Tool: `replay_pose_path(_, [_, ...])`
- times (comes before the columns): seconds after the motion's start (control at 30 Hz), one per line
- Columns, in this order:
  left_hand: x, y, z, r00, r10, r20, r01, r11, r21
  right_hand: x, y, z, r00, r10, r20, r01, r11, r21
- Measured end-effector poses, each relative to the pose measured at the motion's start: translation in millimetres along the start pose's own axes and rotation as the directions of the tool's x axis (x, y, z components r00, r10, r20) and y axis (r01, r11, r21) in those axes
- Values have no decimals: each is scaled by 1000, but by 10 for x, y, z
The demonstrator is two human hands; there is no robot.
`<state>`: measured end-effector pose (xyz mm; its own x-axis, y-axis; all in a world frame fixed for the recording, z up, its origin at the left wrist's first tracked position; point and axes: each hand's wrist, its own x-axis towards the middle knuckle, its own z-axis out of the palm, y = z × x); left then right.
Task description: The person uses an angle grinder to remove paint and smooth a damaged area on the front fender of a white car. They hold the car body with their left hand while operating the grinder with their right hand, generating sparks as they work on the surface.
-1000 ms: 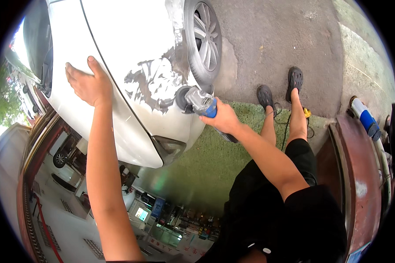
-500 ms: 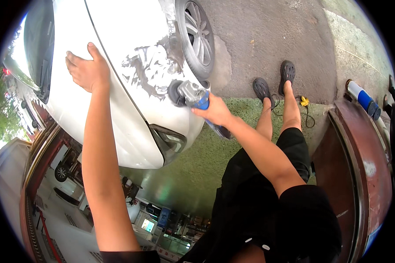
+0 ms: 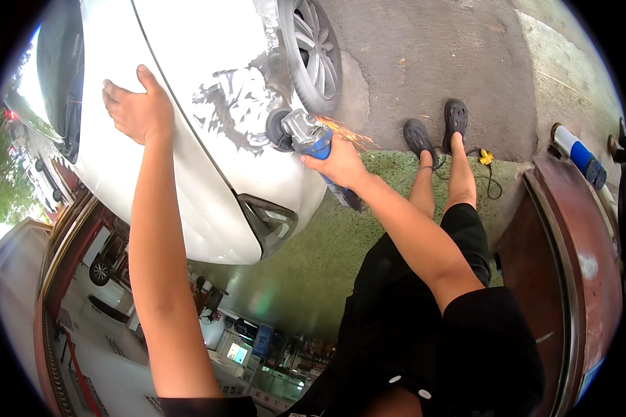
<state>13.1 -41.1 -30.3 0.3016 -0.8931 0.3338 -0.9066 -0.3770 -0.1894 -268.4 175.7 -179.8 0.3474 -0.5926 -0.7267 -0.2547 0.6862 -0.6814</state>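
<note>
A blue and silver angle grinder (image 3: 314, 139) is in my right hand (image 3: 341, 163), with the fingers closed round its body. Its dark disc (image 3: 279, 130) meets the fender of a white car (image 3: 195, 201), beside a patch ground to shiny bare metal (image 3: 240, 104). Orange sparks (image 3: 348, 133) fly off to the right, toward the ground. My left hand (image 3: 140, 111) lies flat on the car's white panel, left of the panel gap, thumb apart from the fingers. It holds nothing.
The car's wheel (image 3: 314, 52) stands just beyond the grinder, and a dark-framed lamp (image 3: 271, 221) is nearer me. By my black shoes (image 3: 417, 135) lie a cable (image 3: 494, 187) and a yellow piece (image 3: 485, 157). On the right are a reddish-brown panel (image 3: 584, 257) and a blue-and-white cylinder (image 3: 577, 153).
The grinder in my right hand has shifted slightly up and away from me along the fender. Sparks now spray from it where none showed before. My left hand stays nearly in place.
</note>
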Motion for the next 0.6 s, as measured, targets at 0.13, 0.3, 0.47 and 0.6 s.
replay_pose_path(0.13, [5, -18, -2, 1000, -21, 10, 20, 1000, 15, -227, 90, 52, 987, -58, 151, 62, 998, -24])
replay_pose_path(0.3, [17, -7, -25, 999, -36, 21, 35, 999, 36, -114, 14, 7, 998, -43, 37, 43, 999, 2])
replay_pose_path(0.47, [23, 2, -26, 999, -39, 26, 38, 999, 37, 47, -149, -120, 991, -72, 110, 81, 994, -75])
replay_pose_path(0.6, [13, 5, -25, 998, -51, 35, 49, 997, 53, -162, 58, 28, 982, -96, 162, 99, 995, -15])
